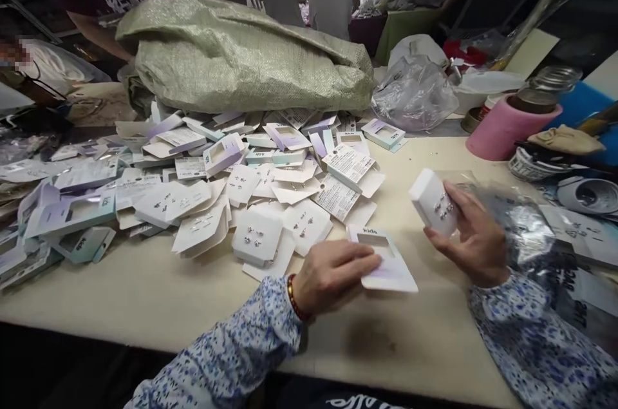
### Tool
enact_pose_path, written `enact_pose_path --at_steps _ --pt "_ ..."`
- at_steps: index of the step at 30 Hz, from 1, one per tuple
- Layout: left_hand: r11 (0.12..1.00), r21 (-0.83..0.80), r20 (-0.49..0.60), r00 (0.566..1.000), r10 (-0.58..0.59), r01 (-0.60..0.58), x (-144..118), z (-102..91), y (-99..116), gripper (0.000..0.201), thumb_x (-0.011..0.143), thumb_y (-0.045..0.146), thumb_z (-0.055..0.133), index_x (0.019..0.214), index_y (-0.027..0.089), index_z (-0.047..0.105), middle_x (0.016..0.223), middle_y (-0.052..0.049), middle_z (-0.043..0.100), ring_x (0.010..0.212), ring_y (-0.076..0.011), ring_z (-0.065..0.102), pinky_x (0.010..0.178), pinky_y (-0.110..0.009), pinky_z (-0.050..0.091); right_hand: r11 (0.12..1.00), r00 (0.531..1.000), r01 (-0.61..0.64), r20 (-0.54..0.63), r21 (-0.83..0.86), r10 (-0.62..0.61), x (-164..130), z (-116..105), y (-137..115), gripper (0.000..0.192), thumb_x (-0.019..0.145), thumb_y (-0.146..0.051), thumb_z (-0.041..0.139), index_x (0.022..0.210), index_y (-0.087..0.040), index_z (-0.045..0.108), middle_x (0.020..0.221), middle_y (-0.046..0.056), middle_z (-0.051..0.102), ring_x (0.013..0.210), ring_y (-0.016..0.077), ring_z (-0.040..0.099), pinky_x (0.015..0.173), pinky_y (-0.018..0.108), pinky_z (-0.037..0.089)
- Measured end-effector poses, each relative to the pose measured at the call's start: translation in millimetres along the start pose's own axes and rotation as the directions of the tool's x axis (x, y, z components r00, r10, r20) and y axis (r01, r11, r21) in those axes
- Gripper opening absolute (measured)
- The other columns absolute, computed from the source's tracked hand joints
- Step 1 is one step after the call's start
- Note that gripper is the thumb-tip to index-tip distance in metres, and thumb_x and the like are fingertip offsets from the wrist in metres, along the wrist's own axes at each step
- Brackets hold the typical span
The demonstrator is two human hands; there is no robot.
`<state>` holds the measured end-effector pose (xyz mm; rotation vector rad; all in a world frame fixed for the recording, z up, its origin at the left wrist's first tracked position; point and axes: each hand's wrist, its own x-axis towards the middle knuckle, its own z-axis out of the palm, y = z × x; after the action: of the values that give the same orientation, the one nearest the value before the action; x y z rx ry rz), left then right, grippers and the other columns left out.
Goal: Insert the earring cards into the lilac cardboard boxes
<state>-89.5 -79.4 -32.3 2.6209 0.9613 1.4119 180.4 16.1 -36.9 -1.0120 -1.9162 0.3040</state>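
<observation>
My left hand grips a small windowed cardboard box marked "kids", white fading to lilac, with a flap spread toward the right. To its right, my right hand holds a white earring card up off the table between thumb and fingers; several small shiny studs show on its face. The box and the card are apart. Left of my hands lie more white earring cards with studs. Behind them is a heap of similar windowed boxes, some with their flaps out and some showing printed backs.
A large green woven sack lies behind the heap. Beside it sits a clear plastic bag. At right stand a pink roll, a glass jar and a white tape roll. Clear plastic packaging lies by my right forearm. People are in the background.
</observation>
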Motion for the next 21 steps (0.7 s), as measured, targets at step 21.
enact_pose_path --at_steps 21 --pt "0.975 -0.139 0.002 0.985 -0.174 0.173 -4 -2.5 -2 0.024 0.098 0.029 0.057 0.113 0.016 0.070 0.093 -0.011 0.072 0.072 -0.0161 0.069 0.059 -0.028 0.058 0.987 0.999 0.013 0.035 -0.162 -0.007 -12 0 -7 0.084 0.080 -0.034 0.077 0.156 -0.028 0.041 0.135 0.012 0.061 0.117 0.0359 0.063 0.094 0.052 0.057"
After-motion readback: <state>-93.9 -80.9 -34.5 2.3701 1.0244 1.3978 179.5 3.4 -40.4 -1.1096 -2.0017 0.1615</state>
